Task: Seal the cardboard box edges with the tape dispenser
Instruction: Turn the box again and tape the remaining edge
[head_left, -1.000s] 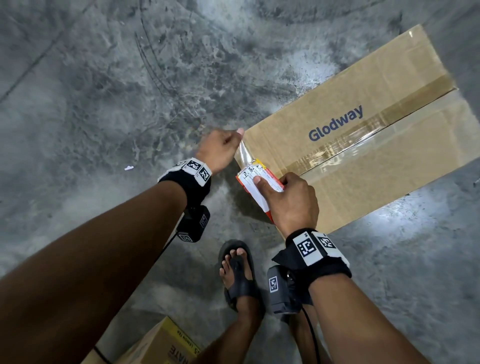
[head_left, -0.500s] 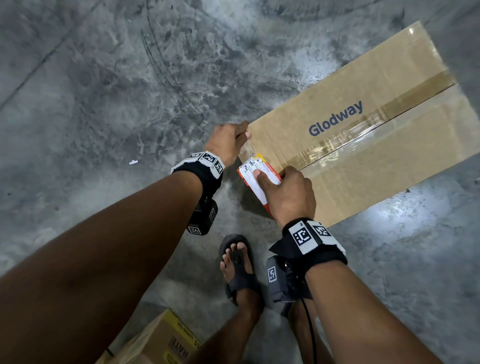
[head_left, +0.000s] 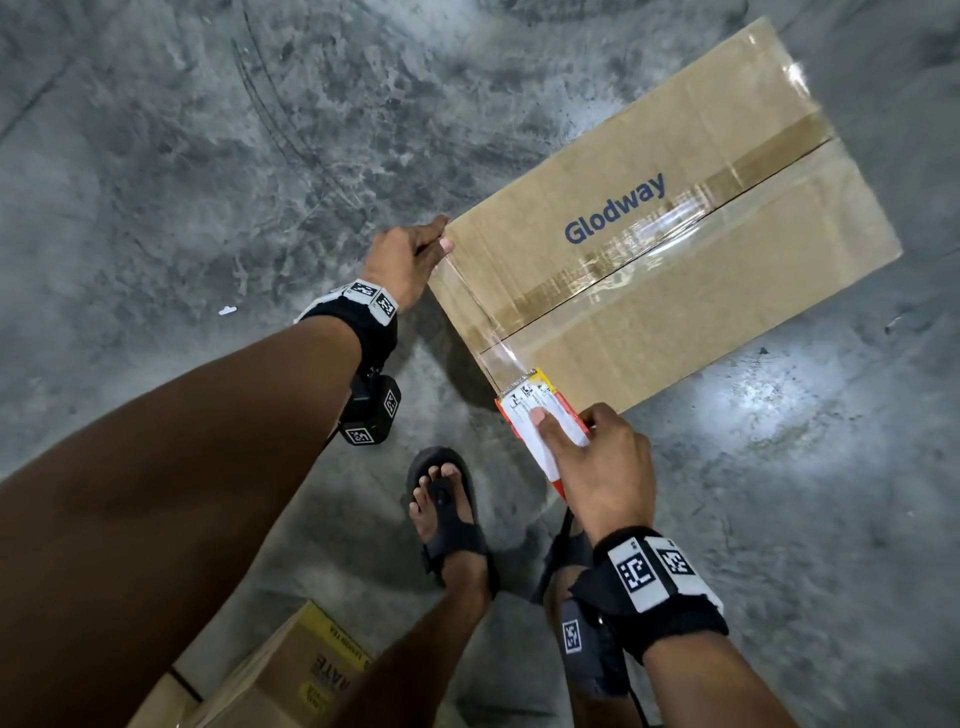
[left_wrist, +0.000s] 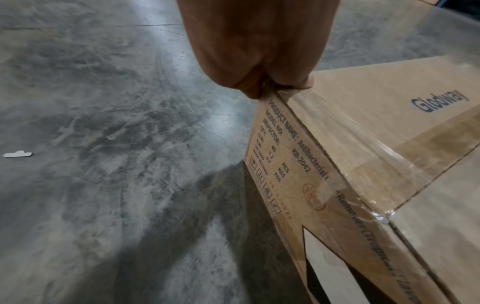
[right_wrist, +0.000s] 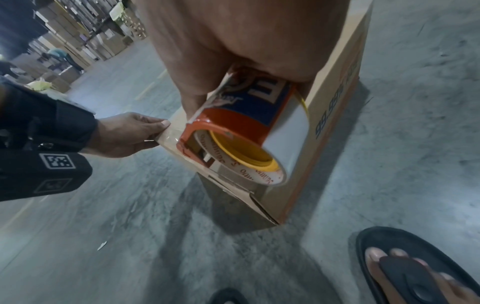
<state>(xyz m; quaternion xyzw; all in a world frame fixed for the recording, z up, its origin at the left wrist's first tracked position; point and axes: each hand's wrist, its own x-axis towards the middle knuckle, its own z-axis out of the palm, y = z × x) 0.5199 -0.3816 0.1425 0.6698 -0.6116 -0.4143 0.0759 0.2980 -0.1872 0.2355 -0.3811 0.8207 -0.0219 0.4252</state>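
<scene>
Since the earlier frames, the right hand (head_left: 597, 467) has drawn the tape dispenser (head_left: 540, 415) away from the left hand (head_left: 410, 260), laying tape (head_left: 475, 301) along the cardboard box (head_left: 675, 234) edge. Left fingers pinch the tape's start at the corner; right fingers grip the dispenser. Steady tension and a low dispenser should help avoid wrinkles.

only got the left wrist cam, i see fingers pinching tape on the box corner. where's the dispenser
Observer: The right hand grips the tape dispenser at the near end of the Glodway box short edge.
Operator: tape cut yet
Observer: No, clear tape runs unbroken from the left hand to the dispenser.
Operator: roll running out
Observer: Right wrist view shows a thin layer on the yellow core.
</scene>
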